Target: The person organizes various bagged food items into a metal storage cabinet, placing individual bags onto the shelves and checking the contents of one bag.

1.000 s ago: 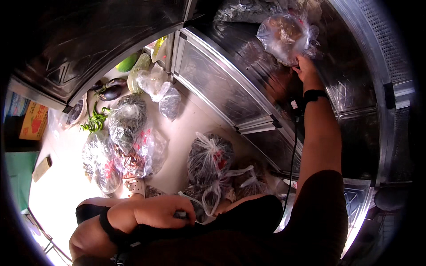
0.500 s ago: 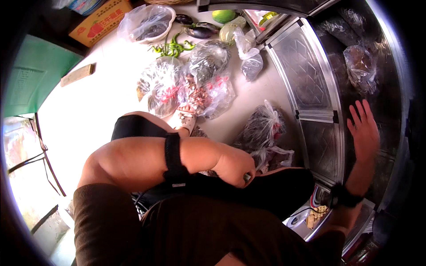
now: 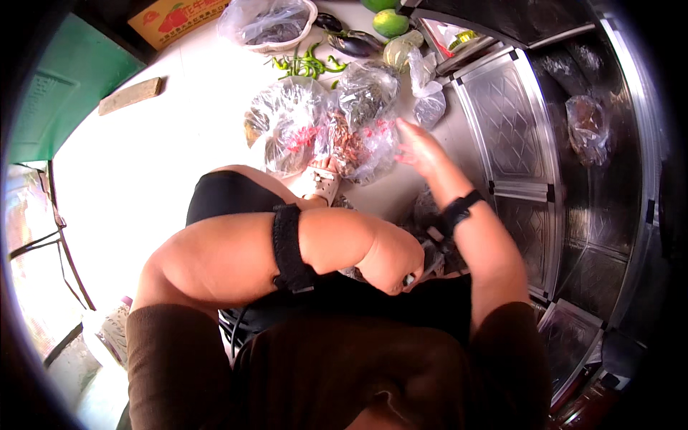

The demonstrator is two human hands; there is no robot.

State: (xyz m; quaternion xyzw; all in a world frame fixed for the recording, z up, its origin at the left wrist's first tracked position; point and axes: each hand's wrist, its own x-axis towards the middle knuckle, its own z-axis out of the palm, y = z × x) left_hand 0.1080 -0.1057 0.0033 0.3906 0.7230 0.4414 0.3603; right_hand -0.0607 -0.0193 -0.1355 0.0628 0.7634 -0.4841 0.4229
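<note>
My left hand point(image 3: 395, 261) is closed in a fist above my lap. A small pale bit shows at its thumb side, too little to name. My right hand point(image 3: 423, 152) reaches forward with its fingers apart and nothing in them, by the edge of a clear plastic bag point(image 3: 373, 159). I cannot tell whether it touches the bag. Brown dried pieces point(image 3: 347, 143) show through the plastic there. More filled clear bags point(image 3: 294, 107) lie to the left, and another bag point(image 3: 367, 89) sits just beyond. Behind my left hand, a dark-filled bag point(image 3: 428, 208) is partly covered by my right forearm.
Green peppers point(image 3: 308, 64), eggplants point(image 3: 355, 44) and a white basket point(image 3: 304, 32) lie farther off, beside a green melon point(image 3: 390, 24). A metal-framed cabinet point(image 3: 505, 118) stands open on the right, with a bagged brown item point(image 3: 588, 125) inside. A wooden block point(image 3: 130, 95) lies left.
My right hand has left the open cabinet and swung left to the bags on the floor. My left hand stays closed, slightly shifted. The whole view has turned a little.
</note>
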